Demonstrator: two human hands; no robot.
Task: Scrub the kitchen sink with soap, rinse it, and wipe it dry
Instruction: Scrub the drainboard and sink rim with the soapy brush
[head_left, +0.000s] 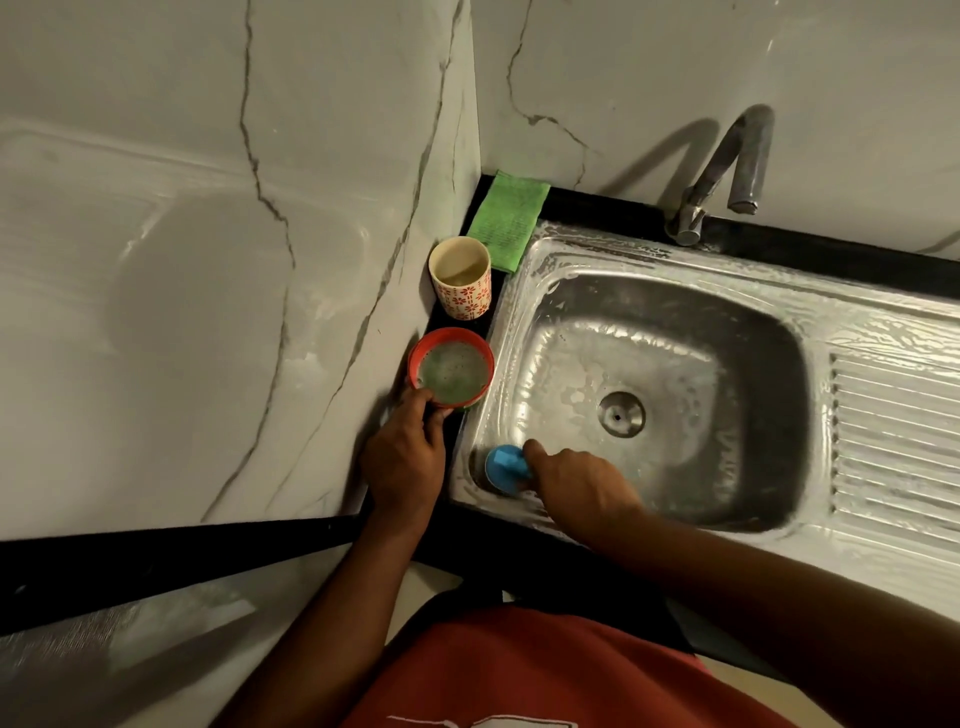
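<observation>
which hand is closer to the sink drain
Right. The right hand holds the blue scrubber inside the sink, just short of the drain; the left hand grips the red tub on the counter beside it.

One sink; behind it one tap; left of it one cloth, one cup, one red tub, perhaps soap; inside it one scrubber.

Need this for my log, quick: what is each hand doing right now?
Left hand: grips the red tub by its near rim.
Right hand: holds the blue scrubber in the sink.
</observation>
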